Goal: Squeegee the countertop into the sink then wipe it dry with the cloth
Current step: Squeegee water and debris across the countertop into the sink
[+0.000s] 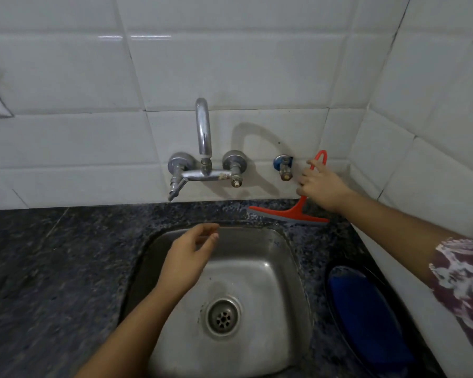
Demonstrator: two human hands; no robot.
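Note:
A red squeegee (290,212) with a grey blade stands on the dark speckled countertop (52,268) behind the steel sink (260,268), its handle leaning up against the tiled wall. My right hand (321,188) is closed around that handle. My left hand (191,252) hovers over the sink's back left part, fingers loosely apart and holding nothing. A blue cloth (366,315) lies in a dark dish on the counter to the right of the sink.
A chrome wall tap (204,159) with two knobs juts out above the sink's back edge. A small blue-handled valve (284,166) sits just left of my right hand. White tiled walls close the back and right side.

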